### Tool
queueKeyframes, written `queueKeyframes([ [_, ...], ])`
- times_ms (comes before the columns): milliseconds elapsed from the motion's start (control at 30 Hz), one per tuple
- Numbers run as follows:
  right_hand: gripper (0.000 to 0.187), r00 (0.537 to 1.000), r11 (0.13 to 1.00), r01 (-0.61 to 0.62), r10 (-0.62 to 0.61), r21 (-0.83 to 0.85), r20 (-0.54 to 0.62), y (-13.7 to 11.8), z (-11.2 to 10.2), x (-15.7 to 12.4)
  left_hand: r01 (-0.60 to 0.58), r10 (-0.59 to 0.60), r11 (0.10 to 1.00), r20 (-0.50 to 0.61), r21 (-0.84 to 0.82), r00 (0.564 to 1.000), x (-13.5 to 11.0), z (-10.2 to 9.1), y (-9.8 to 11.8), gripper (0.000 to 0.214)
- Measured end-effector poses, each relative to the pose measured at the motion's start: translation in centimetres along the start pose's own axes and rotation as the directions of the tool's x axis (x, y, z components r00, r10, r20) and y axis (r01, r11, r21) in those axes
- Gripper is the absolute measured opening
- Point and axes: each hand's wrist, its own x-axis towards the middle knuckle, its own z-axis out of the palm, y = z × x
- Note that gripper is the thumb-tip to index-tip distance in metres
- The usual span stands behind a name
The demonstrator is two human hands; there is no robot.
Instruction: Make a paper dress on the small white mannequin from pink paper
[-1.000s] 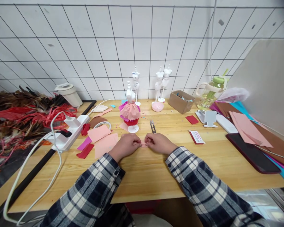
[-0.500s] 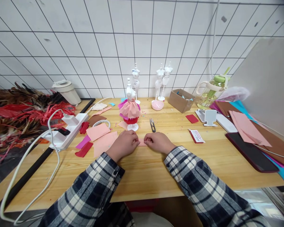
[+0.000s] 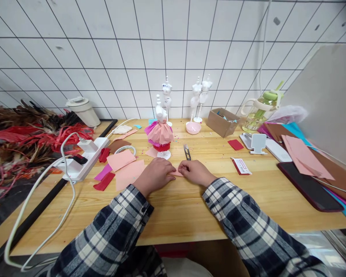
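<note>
Between my hands a small strip of pink crepe paper (image 3: 177, 173) lies low at the table surface, mostly covered by fingers. My left hand (image 3: 158, 175) has its fingers and thumb closed about the strip's left end. At the other end, my right hand (image 3: 197, 173) pinches the paper with bent fingers. Just beyond stands a small white dress-form mannequin (image 3: 160, 114) in a layered skirt (image 3: 160, 133) of pink, purple and red paper. Thread snips (image 3: 187, 152) rest on the table past my right hand.
Pink paper sheets (image 3: 129, 175), red scraps (image 3: 104, 181) and a tape roll (image 3: 127, 149) lie left, near a power strip (image 3: 88, 163) with looping cables. Behind are bare mannequins (image 3: 196, 96), a pink bowl (image 3: 193, 128) and a cardboard box (image 3: 222, 124). A phone (image 3: 308, 186) and bottle (image 3: 261, 111) sit right.
My left hand's fingers have stretched out more, with the thumb apart below them. The right hand still pinches the strip, which looks slightly tilted. The whole view has shifted a little.
</note>
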Motion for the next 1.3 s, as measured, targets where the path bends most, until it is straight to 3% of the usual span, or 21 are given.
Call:
queueKeyframes([
  [133, 0.012, 1.0, 1.0, 0.004, -0.004, -0.021, -0.011, 0.1, 0.1, 0.0, -0.019, 0.019, 1.0, 0.018, 0.004, 1.0, 0.0, 0.3, -0.5, 0.024],
  [233, 0.01, 0.992, 0.998, 0.027, -0.035, -0.064, -0.119, 0.0, -0.3, 0.0, 0.007, -0.007, 1.0, 0.008, 0.01, 1.0, -0.1, 0.3, -0.6, 0.027],
  [333, 0.014, 0.962, 0.981, 0.169, -0.185, -0.096, -0.202, 0.1, -1.0, -0.2, 0.043, -0.043, 0.999, -0.007, -0.007, 0.999, -0.2, 0.2, -0.7, 0.028],
  [433, 0.019, 0.948, 0.952, 0.275, -0.292, -0.135, -0.124, 0.3, -1.1, -0.2, 0.055, -0.055, 0.998, -0.002, -0.03, 0.998, -0.3, 0.2, -0.9, 0.03],
  [567, 0.012, 0.965, 0.954, 0.246, -0.258, -0.174, -0.052, 0.7, -0.7, 0.0, 0.066, -0.065, 0.997, 0.011, -0.045, 0.998, -0.4, 0.1, -1.0, 0.028],
  [1067, 0.014, 0.976, 0.95, 0.212, -0.219, -0.229, -0.005, -0.3, -0.9, -0.5, 0.102, -0.102, 0.995, 0.004, 0.022, 0.995, -0.4, -0.5, 0.0, 0.025],
  [1300, 0.019, 0.994, 0.996, 0.086, -0.087, 0.022, 0.072, 0.1, -0.6, -0.5, 0.146, -0.146, 0.989, 0.029, -0.001, 0.989, -0.7, -0.5, -0.2, 0.031],
])
